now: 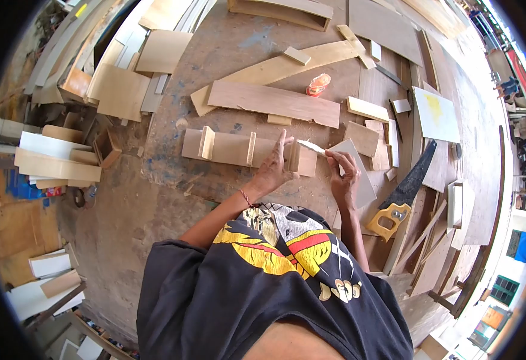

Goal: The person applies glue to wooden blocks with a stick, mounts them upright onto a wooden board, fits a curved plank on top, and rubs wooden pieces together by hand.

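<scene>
A long wooden board [227, 150] lies flat on the worktable, with several short wooden crosspieces standing on it. My left hand [272, 168] rests on the board's right part, its fingers and thumb spanning the upright crosspiece [294, 157] there. Two other crosspieces, one thicker [206, 143] and one thin [251, 149], stand farther left. Closed around a slim stick [312, 146] coated with something white, my right hand [345, 174] is just right of the board. The stick's white end reaches the top of the right crosspiece.
A handsaw [402, 195] with a yellow handle lies at right. An orange-and-white container [318, 85] stands beyond a loose plank [275, 103]. Wood offcuts [362, 138] surround the right side, and stacked panels [119, 90] fill the left.
</scene>
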A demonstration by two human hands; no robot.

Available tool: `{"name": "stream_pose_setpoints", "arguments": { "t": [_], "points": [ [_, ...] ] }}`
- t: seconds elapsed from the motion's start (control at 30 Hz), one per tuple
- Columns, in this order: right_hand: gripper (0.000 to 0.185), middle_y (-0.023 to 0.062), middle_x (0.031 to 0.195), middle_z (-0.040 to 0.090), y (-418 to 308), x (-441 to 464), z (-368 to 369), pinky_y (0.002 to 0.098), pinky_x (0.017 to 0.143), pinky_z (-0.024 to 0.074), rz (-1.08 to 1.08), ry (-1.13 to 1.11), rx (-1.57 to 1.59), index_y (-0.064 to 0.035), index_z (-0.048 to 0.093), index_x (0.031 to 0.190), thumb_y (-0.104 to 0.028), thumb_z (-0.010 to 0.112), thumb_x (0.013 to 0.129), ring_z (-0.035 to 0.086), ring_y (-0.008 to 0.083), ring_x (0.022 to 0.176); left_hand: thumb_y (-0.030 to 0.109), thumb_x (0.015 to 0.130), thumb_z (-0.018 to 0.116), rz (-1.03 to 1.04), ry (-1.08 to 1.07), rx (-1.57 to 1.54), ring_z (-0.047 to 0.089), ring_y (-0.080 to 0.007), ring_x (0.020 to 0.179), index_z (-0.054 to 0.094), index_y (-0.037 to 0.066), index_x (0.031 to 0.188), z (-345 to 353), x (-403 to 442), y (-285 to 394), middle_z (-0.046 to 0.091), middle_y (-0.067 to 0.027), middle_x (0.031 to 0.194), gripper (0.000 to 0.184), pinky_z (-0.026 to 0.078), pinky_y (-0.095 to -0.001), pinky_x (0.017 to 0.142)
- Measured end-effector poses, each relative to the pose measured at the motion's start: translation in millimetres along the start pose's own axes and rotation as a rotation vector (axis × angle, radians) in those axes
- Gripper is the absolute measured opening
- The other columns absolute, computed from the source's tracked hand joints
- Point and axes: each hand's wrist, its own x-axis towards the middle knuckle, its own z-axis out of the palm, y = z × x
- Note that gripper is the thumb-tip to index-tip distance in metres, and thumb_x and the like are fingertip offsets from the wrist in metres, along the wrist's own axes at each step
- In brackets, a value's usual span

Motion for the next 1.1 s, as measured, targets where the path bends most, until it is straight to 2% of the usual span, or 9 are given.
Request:
{"name": "stream_pose_setpoints", "arguments": {
  "t": [0.2,0.33,0.53,0.73,0.8,0.83,0.93,1.0,1.1],
  "points": [
    [0.016,0.0063,0.087,0.065,1,2,2,0.0349,0.078,0.043,-0.014,-0.013,-0.034,-0.0093,0.07,0.095,-0.006,0.064,0.08,0.059,0.0237,0.086,0.024,0.062,0.083,0.077,0.025,-0.011,0.054,-0.0251,0.093,-0.005,0.004,0.147,-3,2,3,0.04,-0.0145,0.139,0.124,0.047,-0.033,0.085],
    [0.017,0.0052,0.086,0.065,2,2,4,0.0342,0.078,0.0416,-0.046,-0.02,-0.06,-0.0105,0.07,0.095,-0.005,0.064,0.08,0.058,0.023,0.086,0.024,0.062,0.083,0.036,0.002,-0.034,0.053,-0.0247,0.091,-0.004,0.005,0.147,-4,3,5,0.041,-0.0142,0.138,0.124,0.047,-0.0326,0.084],
    [0.015,0.0039,0.084,0.064,-2,-3,-2,0.0342,0.073,0.0396,-0.121,-0.055,-0.143,-0.0112,0.07,0.092,-0.005,0.066,0.079,0.057,0.0216,0.082,0.016,0.063,0.083,0.03,0.009,-0.063,0.053,-0.0245,0.091,-0.004,0.005,0.147,-4,4,8,0.043,-0.0147,0.137,0.122,0.047,-0.0324,0.083],
    [0.015,0.0031,0.084,0.064,-10,-10,-11,0.0339,0.074,0.039,-0.053,-0.123,-0.097,-0.0117,0.07,0.092,-0.005,0.065,0.079,0.057,0.0209,0.081,0.009,0.063,0.082,-0.02,-0.01,-0.088,0.055,-0.0261,0.098,-0.004,0.004,0.147,-6,4,13,0.044,-0.0156,0.136,0.12,0.047,-0.033,0.083],
    [0.016,0.003,0.084,0.065,-7,-6,-9,0.0336,0.075,0.0389,-0.04,-0.077,-0.08,-0.0118,0.071,0.093,-0.005,0.065,0.079,0.057,0.0208,0.081,0.006,0.063,0.08,-0.036,-0.021,-0.101,0.051,-0.0337,0.114,-0.006,0.003,0.146,-7,5,15,0.043,-0.017,0.136,0.12,0.045,-0.0358,0.092],
    [0.017,0.0028,0.085,0.065,-5,-4,-7,0.0333,0.076,0.0389,-0.031,-0.034,-0.063,-0.0119,0.071,0.094,-0.006,0.065,0.08,0.058,0.0206,0.082,0.006,0.063,0.08,-0.033,-0.024,-0.1,0.051,-0.0337,0.114,-0.006,0.003,0.146,-7,5,15,0.043,-0.017,0.136,0.12,0.045,-0.0358,0.092],
    [0.018,0.0029,0.086,0.065,-2,3,-1,0.0332,0.077,0.039,-0.027,-0.013,-0.073,-0.0117,0.071,0.096,-0.006,0.064,0.08,0.058,0.0204,0.084,0.006,0.063,0.08,-0.05,-0.026,-0.077,0.052,-0.0337,0.113,-0.007,0.003,0.146,-6,5,14,0.043,-0.0171,0.136,0.12,0.046,-0.0356,0.091],
    [0.017,0.0032,0.085,0.065,0,6,4,0.0334,0.077,0.0389,-0.054,-0.003,-0.076,-0.0117,0.071,0.095,-0.007,0.065,0.08,0.058,0.0204,0.083,0.012,0.061,0.084,0.002,0.014,-0.057,0.055,-0.0264,0.097,-0.004,0.003,0.147,-5,4,11,0.046,-0.0156,0.134,0.123,0.047,-0.0327,0.082],
    [0.017,0.0033,0.084,0.064,1,4,5,0.0335,0.076,0.0391,-0.081,-0.002,-0.091,-0.0117,0.071,0.095,-0.006,0.065,0.08,0.058,0.0205,0.082,0.013,0.061,0.084,0.029,0.027,-0.048,0.055,-0.0263,0.096,-0.004,0.003,0.147,-4,5,11,0.045,-0.0157,0.135,0.124,0.047,-0.0326,0.082]
  ]
}}
